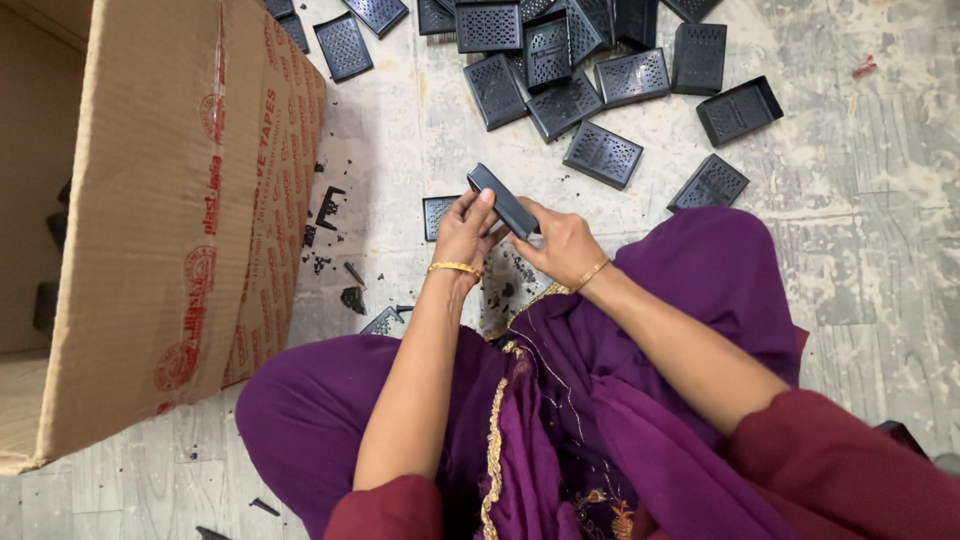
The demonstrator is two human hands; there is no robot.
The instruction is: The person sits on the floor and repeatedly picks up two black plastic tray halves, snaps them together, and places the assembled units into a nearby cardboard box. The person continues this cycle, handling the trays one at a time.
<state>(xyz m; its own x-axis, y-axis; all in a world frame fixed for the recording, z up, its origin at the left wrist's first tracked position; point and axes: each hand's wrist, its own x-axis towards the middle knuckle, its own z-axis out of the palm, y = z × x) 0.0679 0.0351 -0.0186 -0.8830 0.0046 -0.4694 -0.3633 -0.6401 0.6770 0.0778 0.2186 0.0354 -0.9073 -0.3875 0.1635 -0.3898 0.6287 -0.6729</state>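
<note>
Person is sitting on the floor (880, 230), purple fabric (560, 400) draping over the lap nearest the camera. Both hands are meeting just above the lap on one black plastic tray (503, 201): left hand (463, 232) is gripping its near-left end, thumb pressing on the upper edge; right hand (562, 245) is closed around the lower-right end, fingers mostly hidden behind it. Tray is being held tilted, edge-on to the camera, off the floor. Judging by look: thin moulded plastic, light, stiff but likely brittle at the perforated grid, fairly smooth; the solid rim at the short ends is looking like the safest hold, not the grid. Gold bangles are showing on both wrists. Just beyond the hands, small black plastic scraps (330, 235) are lying scattered on the floor, with another tray (438, 215) flat just beside the left hand. To the left, a big cardboard box (190, 200) is standing open, interior mostly out of view. Farther out, a loose pile of trays (560, 70) is spreading across the top, some overlapping, some face up, some face down.
</note>
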